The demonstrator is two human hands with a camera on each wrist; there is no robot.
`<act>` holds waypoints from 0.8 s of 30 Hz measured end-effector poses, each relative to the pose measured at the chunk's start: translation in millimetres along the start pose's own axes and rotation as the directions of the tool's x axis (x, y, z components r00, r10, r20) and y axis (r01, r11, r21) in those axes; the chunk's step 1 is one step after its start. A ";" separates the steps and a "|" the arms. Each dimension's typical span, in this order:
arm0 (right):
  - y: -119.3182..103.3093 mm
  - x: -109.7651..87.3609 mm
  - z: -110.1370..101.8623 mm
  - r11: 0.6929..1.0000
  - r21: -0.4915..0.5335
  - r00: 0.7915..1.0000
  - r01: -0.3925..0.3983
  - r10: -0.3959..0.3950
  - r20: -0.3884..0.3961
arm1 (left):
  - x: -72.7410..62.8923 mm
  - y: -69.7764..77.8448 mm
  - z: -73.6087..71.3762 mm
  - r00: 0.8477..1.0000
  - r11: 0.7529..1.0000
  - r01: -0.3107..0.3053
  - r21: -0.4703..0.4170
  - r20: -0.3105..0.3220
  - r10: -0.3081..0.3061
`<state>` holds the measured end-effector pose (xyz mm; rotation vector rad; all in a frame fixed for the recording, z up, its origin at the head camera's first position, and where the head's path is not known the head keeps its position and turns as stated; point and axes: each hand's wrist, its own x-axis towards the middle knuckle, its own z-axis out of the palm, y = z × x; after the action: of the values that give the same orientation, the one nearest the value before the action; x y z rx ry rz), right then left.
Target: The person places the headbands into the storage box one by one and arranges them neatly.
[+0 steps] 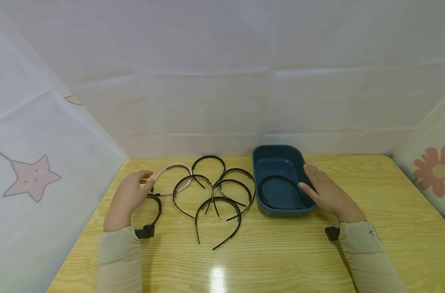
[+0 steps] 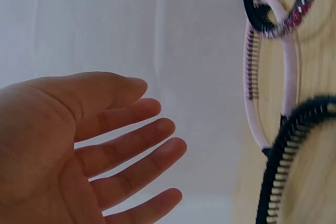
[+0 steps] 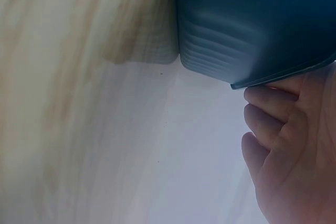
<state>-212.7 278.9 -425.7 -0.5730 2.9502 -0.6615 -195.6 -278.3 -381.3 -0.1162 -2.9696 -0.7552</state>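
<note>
My left hand hovers at the table's left side with fingers apart and slightly bent, holding nothing. Beside its fingertips lies a pink headband with dark comb teeth. A black toothed headband lies close by that wrist, partly hidden behind the hand. On the right, my right hand rests on the right rim of a deep blue plastic basin, fingers extended along the outside and thumb over the edge. Inside the basin lies one black headband.
Several dark headbands spread between the left hand and the basin, some overlapping. The nearest is a black toothed headband; one has beaded decoration. Behind the wooden table hangs a pale cloth, with printed side panels.
</note>
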 end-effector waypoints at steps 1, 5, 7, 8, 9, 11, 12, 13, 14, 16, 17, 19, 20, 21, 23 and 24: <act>-0.2 0.0 0.1 1.000 0.001 1.000 0.000 0.000 0.001 | -0.6 -5.3 -1.0 1.000 1.000 0.009 0.000 0.009 -0.009; -2.0 -0.4 -1.2 1.000 0.010 1.000 0.003 -0.003 0.004 | -2.7 -22.4 -3.4 0.998 0.998 0.061 -0.031 0.038 -0.059; -2.8 -0.9 -2.6 1.000 0.016 1.000 0.003 -0.003 0.000 | -1.9 -29.5 -2.2 0.995 0.995 0.089 -0.045 0.055 -0.086; -3.2 -1.4 -3.4 1.000 0.019 1.000 0.002 -0.002 -0.002 | -1.4 -32.7 -0.9 0.993 0.994 0.100 -0.049 0.065 -0.096; -3.7 -1.9 -4.0 1.000 0.023 1.000 0.003 -0.003 -0.004 | -0.7 -36.0 0.8 0.991 0.993 0.111 -0.052 0.075 -0.107; -3.7 -3.0 -4.2 1.000 0.026 1.000 0.004 -0.004 -0.006 | 0.3 -41.9 4.2 0.989 0.991 0.125 -0.052 0.089 -0.120; -3.6 -3.5 -4.0 1.000 0.028 1.000 0.005 -0.005 -0.005 | 0.4 -44.5 5.9 0.987 0.990 0.133 -0.052 0.096 -0.128; -3.5 -4.0 -3.7 1.000 0.026 1.000 0.005 -0.005 -0.007 | 0.0 -46.7 6.9 0.986 0.989 0.138 -0.049 0.098 -0.133; -3.4 -4.3 -3.3 1.000 0.028 1.000 0.007 -0.006 -0.009 | -0.7 -48.3 7.5 0.984 0.987 0.150 -0.052 0.100 -0.144; -2.7 -4.7 -2.2 1.000 0.026 1.000 0.012 -0.011 -0.017 | -2.4 -51.4 7.5 0.982 0.984 0.166 -0.056 0.098 -0.161; -2.5 -4.7 -2.0 1.000 0.024 1.000 0.013 -0.013 -0.019 | -3.3 -52.3 7.1 0.981 0.983 0.174 -0.056 0.100 -0.168; -2.0 -4.4 -1.6 1.000 0.024 1.000 0.017 -0.017 -0.025 | -5.3 -54.6 5.7 0.978 0.982 0.183 -0.049 0.106 -0.177; -1.8 -4.2 -1.4 0.999 0.025 0.999 0.020 -0.019 -0.026 | -6.3 -55.7 5.2 0.977 0.981 0.188 -0.045 0.112 -0.183; -1.6 -4.1 -1.5 0.999 0.025 0.999 0.022 -0.021 -0.027 | -7.2 -57.1 4.9 0.975 0.981 0.192 -0.038 0.118 -0.186; -1.7 -3.5 -1.6 0.999 0.028 1.000 0.024 -0.024 -0.021 | -8.7 -60.2 4.4 0.972 0.980 0.199 -0.024 0.134 -0.194; -2.0 -3.3 -1.8 0.999 0.028 1.000 0.025 -0.024 -0.019 | -9.4 -61.8 4.5 0.970 0.979 0.204 -0.020 0.139 -0.200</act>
<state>-209.2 279.1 -423.3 -0.6048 2.9500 -0.7135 -192.2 -330.8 -415.4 0.1412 -3.1337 -0.8534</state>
